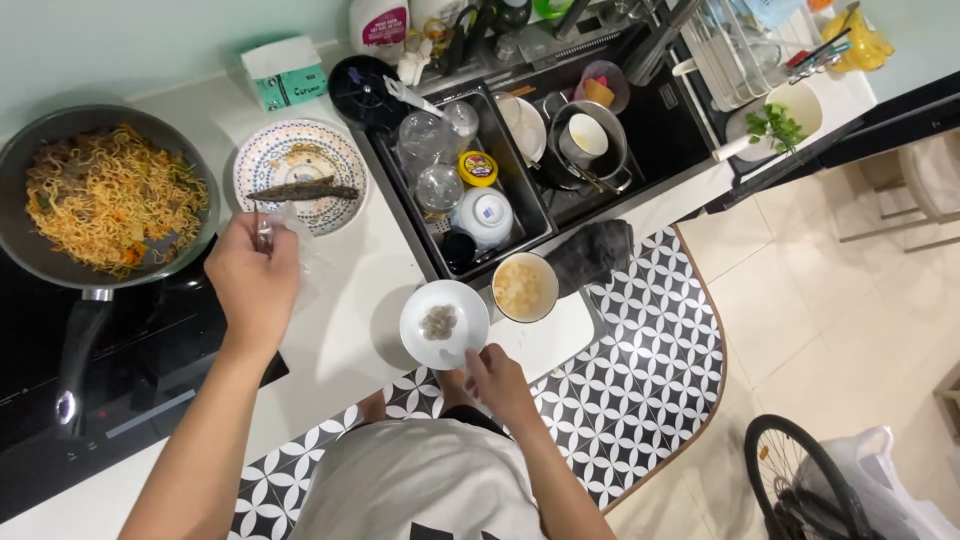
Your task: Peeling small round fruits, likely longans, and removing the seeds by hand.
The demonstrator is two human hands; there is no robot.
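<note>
The right hand (497, 380) pinches the near rim of a small white plate (444, 323) that carries a greyish lump, hard to make out. Just beside it stands a cup (526, 287) with pale pieces. The left hand (253, 275) is closed on a thin clear thing, blurred. Farther is a patterned plate (298, 175) with a dark fish, and a pan of noodles (105, 195).

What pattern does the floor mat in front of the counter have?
The floor mat has a black-and-white geometric petal pattern, seen in the head view.
</note>
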